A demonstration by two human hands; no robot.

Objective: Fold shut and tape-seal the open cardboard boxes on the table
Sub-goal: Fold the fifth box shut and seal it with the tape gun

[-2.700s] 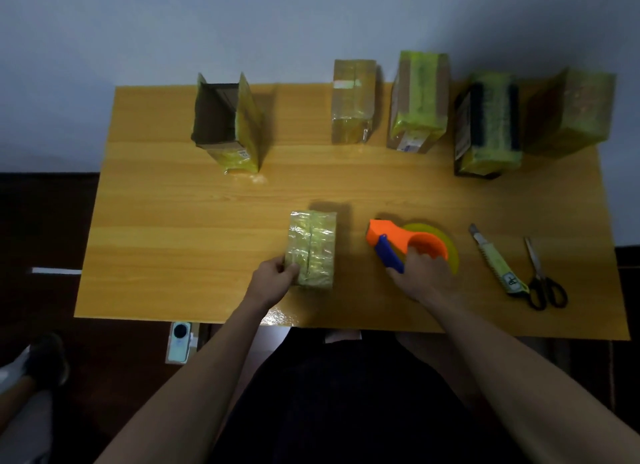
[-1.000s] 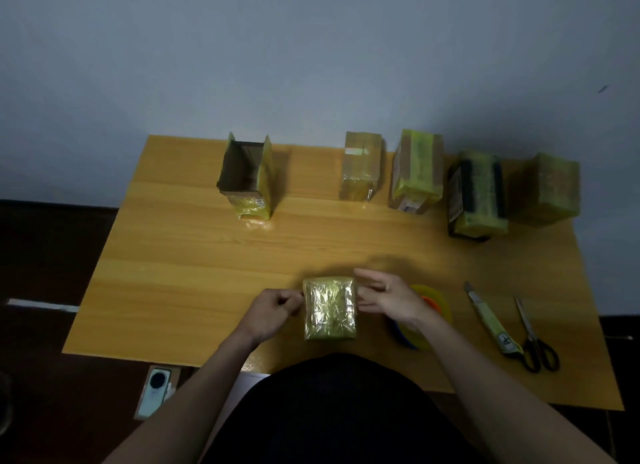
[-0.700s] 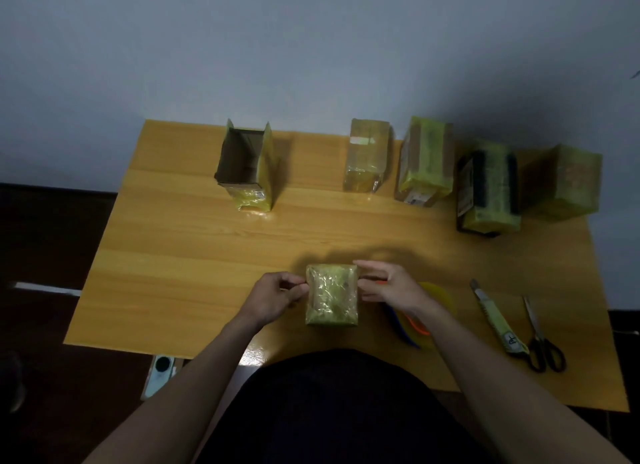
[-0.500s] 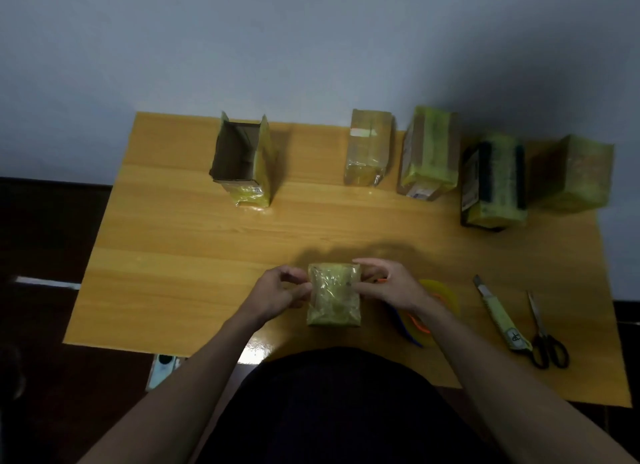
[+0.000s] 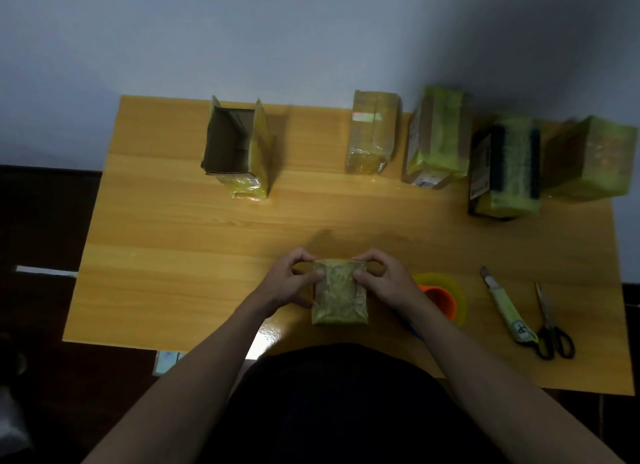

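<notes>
A small box wrapped in yellow-green tape (image 5: 338, 294) stands near the table's front edge. My left hand (image 5: 294, 280) grips its left side, thumb on the top face. From the other side my right hand (image 5: 382, 279) grips the box, fingers curled over the far top edge. An open cardboard box (image 5: 232, 147) with raised flaps stands at the back left. The orange tape dispenser (image 5: 441, 299) with a yellow roll lies just right of my right wrist, partly hidden by it.
Several taped boxes line the back right: a brown one (image 5: 372, 134), a yellow-green one (image 5: 437, 139), a dark one (image 5: 504, 165) and one at the far right (image 5: 594, 158). A utility knife (image 5: 507, 307) and scissors (image 5: 550, 320) lie front right on the wooden table (image 5: 173, 255).
My right hand let go of the tape dispenser and moved onto the small box. Both hands now hold the box, which stands more upright than before.
</notes>
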